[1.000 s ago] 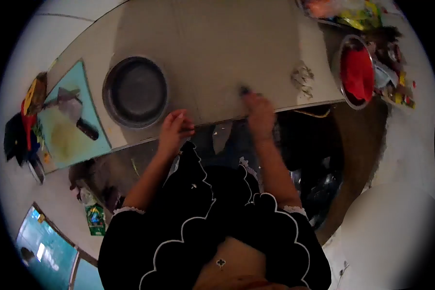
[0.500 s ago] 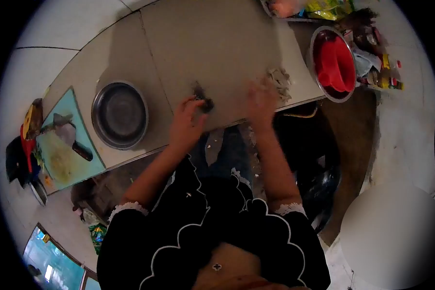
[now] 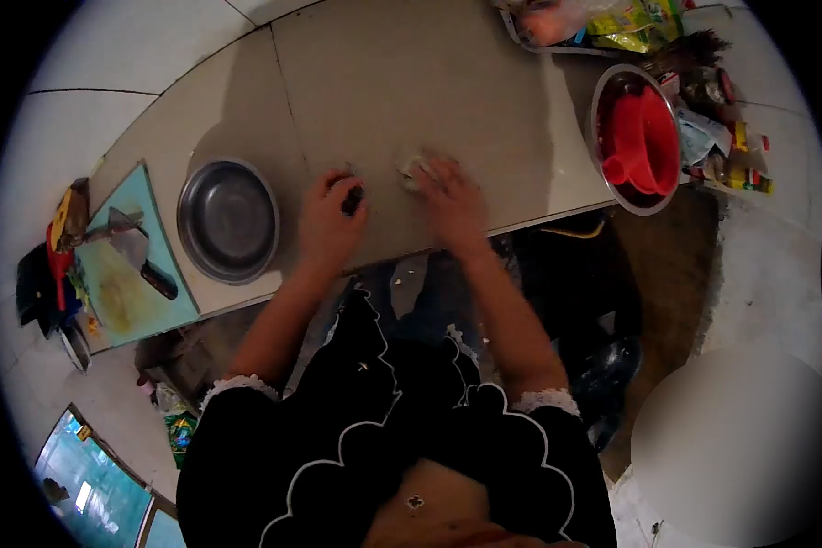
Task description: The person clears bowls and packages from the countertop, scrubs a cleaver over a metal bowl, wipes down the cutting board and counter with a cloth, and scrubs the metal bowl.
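My left hand (image 3: 334, 219) is closed on a small dark object (image 3: 352, 199) just above the counter, near its front edge. To its right, my right hand (image 3: 450, 203) presses a crumpled pale cloth (image 3: 413, 171) against the counter (image 3: 374, 82); its fingers are slightly blurred. Left of both hands stands a round grey metal bowl (image 3: 228, 222) with nothing visible inside.
At the left, a cleaver (image 3: 130, 243) lies on a turquoise cutting board (image 3: 123, 283). A metal basin (image 3: 596, 137) with red plastic items (image 3: 644, 142) stands at the right, beside packets and jars. A tray (image 3: 530, 41) of packages is at the back right.
My left hand has taken hold of the dark object and moved left. My right hand has gone to the cloth and brought it left across the counter.
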Demonstrator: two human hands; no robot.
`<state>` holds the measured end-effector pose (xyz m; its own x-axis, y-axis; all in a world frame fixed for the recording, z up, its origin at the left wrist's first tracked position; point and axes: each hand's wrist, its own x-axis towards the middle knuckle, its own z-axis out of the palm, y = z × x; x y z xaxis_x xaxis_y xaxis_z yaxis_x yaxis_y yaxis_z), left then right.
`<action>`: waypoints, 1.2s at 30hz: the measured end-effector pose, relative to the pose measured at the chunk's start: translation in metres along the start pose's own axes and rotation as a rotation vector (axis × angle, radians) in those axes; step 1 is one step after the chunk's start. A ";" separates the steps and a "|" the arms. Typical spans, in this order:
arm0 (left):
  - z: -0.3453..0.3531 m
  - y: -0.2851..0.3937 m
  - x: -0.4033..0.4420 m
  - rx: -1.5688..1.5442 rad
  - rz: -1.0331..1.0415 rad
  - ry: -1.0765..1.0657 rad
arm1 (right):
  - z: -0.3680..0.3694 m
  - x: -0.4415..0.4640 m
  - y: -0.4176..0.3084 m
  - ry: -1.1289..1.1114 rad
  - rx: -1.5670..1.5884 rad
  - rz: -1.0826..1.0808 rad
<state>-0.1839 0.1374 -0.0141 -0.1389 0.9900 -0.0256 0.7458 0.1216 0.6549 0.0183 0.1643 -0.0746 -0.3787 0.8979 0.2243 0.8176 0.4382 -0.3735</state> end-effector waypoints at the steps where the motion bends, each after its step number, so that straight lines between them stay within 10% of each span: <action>1: -0.011 0.003 0.002 0.007 0.011 0.025 | -0.008 -0.010 0.022 -0.076 -0.036 -0.034; 5: -0.053 0.001 0.003 -0.154 0.057 0.213 | -0.050 -0.029 0.099 0.168 -0.236 0.512; 8: -0.080 -0.009 0.007 -0.065 0.084 0.352 | -0.011 -0.001 0.086 0.311 -0.358 0.488; 11: -0.096 -0.025 0.009 -0.040 0.075 0.439 | 0.006 0.044 -0.031 -0.150 -0.006 0.360; 17: -0.103 -0.034 0.014 -0.063 0.082 0.461 | 0.073 0.013 -0.124 -0.157 0.298 -0.028; 24: -0.120 -0.051 -0.002 -0.034 0.050 0.461 | -0.033 -0.030 0.074 0.227 -0.355 0.674; 31: -0.122 -0.050 -0.001 -0.194 0.052 0.418 | 0.076 -0.033 -0.114 -0.002 0.237 0.122; 34: -0.125 -0.050 0.004 -0.187 0.055 0.407 | 0.049 -0.021 -0.111 -0.243 0.280 0.018; 36: -0.126 -0.055 0.005 -0.229 0.050 0.404 | 0.040 -0.040 -0.039 0.056 -0.185 0.009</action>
<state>-0.3078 0.1263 0.0444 -0.3832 0.8812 0.2767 0.6016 0.0109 0.7987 -0.0157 0.1125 -0.1050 -0.3502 0.8959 0.2732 0.8887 0.4100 -0.2053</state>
